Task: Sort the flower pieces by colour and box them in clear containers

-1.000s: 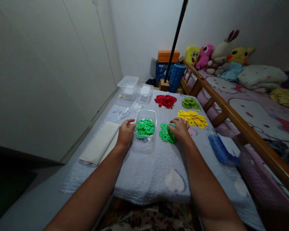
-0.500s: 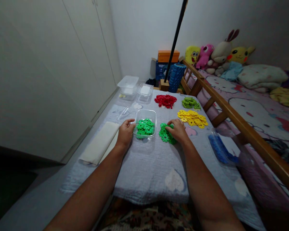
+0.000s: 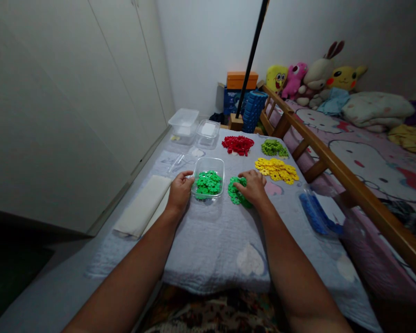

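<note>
My left hand (image 3: 180,189) grips the left wall of a clear plastic box (image 3: 223,178) between thumb and fingers. Green snowflake-shaped toy pieces (image 3: 208,182) lie heaped inside that box. To the right, my right hand (image 3: 253,186) rests over a loose pile of green snowflake pieces (image 3: 234,194) on the cloth. Its thumb and forefinger are apart at the pile's edge, and the hand covers part of the pile. A clear lid (image 3: 180,163) lies behind my left hand.
Beyond are red pieces (image 3: 238,145), light green pieces (image 3: 273,147) and yellow pieces (image 3: 276,170). A box of blue pieces (image 3: 315,215) stands right, beside the wooden bed rail (image 3: 326,148). Folded cream cloth (image 3: 143,206) lies left; clear containers (image 3: 184,121) stand at the back.
My right hand has shifted slightly left over the loose green pile, with its thumb and forefinger a little further apart. My left hand stays on the box.
</note>
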`<state>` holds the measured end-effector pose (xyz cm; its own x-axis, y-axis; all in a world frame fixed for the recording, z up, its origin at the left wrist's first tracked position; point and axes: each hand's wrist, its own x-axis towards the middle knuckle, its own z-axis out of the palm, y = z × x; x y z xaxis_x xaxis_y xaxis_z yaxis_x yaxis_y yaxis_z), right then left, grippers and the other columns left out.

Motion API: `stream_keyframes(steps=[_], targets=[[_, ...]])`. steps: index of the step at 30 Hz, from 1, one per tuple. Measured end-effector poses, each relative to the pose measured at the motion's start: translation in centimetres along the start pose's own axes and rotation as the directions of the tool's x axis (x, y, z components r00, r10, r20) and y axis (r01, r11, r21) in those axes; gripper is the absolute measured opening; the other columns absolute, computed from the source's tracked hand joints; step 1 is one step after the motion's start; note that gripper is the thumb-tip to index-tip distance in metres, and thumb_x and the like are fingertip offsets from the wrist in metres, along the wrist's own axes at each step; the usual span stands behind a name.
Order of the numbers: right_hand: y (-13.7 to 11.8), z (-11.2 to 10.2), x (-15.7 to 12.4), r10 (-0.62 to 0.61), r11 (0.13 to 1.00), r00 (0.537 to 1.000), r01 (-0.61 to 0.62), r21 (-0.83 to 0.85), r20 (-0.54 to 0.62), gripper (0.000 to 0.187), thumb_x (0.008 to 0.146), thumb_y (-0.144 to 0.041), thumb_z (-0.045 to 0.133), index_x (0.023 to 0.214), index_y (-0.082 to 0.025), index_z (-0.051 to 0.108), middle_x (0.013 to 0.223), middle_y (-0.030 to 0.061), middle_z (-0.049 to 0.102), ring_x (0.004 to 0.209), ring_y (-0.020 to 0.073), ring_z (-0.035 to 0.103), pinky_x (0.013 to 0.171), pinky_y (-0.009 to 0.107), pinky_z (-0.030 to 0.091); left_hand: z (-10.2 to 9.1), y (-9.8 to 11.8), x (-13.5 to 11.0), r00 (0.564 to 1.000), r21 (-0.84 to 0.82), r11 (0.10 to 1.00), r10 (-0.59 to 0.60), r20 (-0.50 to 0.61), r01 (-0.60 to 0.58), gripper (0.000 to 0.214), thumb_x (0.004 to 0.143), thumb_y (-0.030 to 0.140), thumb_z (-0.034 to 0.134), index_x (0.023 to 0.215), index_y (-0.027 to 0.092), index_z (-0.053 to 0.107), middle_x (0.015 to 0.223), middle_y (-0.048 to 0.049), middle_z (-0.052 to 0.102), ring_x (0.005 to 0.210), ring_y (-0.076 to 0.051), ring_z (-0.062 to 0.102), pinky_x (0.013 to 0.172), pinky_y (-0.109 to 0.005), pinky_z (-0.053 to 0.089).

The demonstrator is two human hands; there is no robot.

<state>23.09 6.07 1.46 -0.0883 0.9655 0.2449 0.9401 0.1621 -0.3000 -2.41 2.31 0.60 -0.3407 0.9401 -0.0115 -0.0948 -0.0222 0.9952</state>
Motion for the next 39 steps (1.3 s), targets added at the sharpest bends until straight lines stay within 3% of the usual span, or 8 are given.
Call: stream_keyframes(steps=[13,19,25,29,31,34,39], targets=[[-0.7,0.2,0.3,0.033,0.999,0.998,-0.035,0.033,0.055,0.015,0.088,-0.028,0.068,0.100,-0.022,0.076,0.113,0.0108,0.067,0.114,0.0306,0.051,0.102,0.045,0.033,-0.1,-0.2,0.1,1.000,0.045,0.999,0.012,-0.005,-0.012,0.043,0.071,0.041,0.069,0.106,0.016,0.068,0.058,0.0083,0.044,0.050,-0.009,0.037,0.049,-0.022,0.029],[-0.5,0.2,0.4,0.071,0.981,0.997,-0.075,0.178,0.029,0.009,0.083,-0.026,0.067,0.091,-0.023,0.072,0.106,0.0081,0.066,0.110,0.0290,0.054,0.099,0.044,0.038,0.0,0.2,-0.1,1.000,0.018,1.000,-0.004,-0.005,0.005,0.044,0.071,0.041,0.070,0.107,0.016,0.067,0.060,0.0075,0.047,0.050,-0.010,0.039,0.049,-0.022,0.030],[0.2,-1.0,0.7,0.018,0.856,1.000,-0.016,0.517,0.000,0.006,0.076,-0.029,0.064,0.075,-0.023,0.063,0.088,0.0029,0.065,0.093,0.0231,0.060,0.092,0.038,0.045,0.1,0.4,-0.3,1.000,0.009,1.000,-0.016,-0.002,0.016,0.044,0.071,0.041,0.070,0.107,0.016,0.066,0.059,0.0083,0.046,0.049,-0.009,0.037,0.049,-0.022,0.029],[-1.3,-2.9,0.4,0.011,0.741,0.995,0.055,0.669,-0.095,0.013,0.080,-0.035,0.063,0.077,-0.023,0.062,0.081,0.0012,0.065,0.082,0.0205,0.061,0.084,0.034,0.047,0.1,0.1,-0.1,1.000,-0.007,1.000,-0.019,-0.001,0.019,0.044,0.071,0.041,0.070,0.107,0.016,0.066,0.061,0.0071,0.049,0.052,-0.010,0.041,0.050,-0.022,0.031],[-2.6,-3.5,0.1,0.006,0.742,0.986,0.106,0.662,-0.165,0.013,0.083,-0.035,0.063,0.079,-0.023,0.062,0.082,0.0017,0.067,0.083,0.0206,0.061,0.085,0.034,0.047,0.1,0.0,-0.1,1.000,-0.008,1.000,-0.015,-0.002,0.015,0.045,0.070,0.041,0.070,0.107,0.016,0.066,0.062,0.0066,0.050,0.053,-0.011,0.043,0.050,-0.022,0.032],[-4.6,-3.9,0.0,-0.064,0.809,0.975,0.175,0.561,-0.211,0.010,0.087,-0.029,0.062,0.079,-0.023,0.063,0.086,0.0027,0.070,0.091,0.0219,0.061,0.093,0.036,0.044,0.0,-0.1,0.0,1.000,-0.006,1.000,-0.009,0.003,0.009,0.045,0.071,0.041,0.070,0.107,0.016,0.067,0.063,0.0064,0.051,0.053,-0.010,0.043,0.050,-0.022,0.031],[-7.0,-3.3,0.6,-0.168,0.920,0.979,0.199,0.338,-0.117,0.010,0.092,-0.022,0.062,0.086,-0.023,0.070,0.096,0.0040,0.073,0.105,0.0248,0.057,0.104,0.042,0.033,-0.1,-0.3,0.1,1.000,0.012,1.000,0.006,0.015,-0.006,0.043,0.073,0.041,0.069,0.107,0.015,0.067,0.060,0.0069,0.049,0.051,-0.010,0.040,0.050,-0.021,0.031]])
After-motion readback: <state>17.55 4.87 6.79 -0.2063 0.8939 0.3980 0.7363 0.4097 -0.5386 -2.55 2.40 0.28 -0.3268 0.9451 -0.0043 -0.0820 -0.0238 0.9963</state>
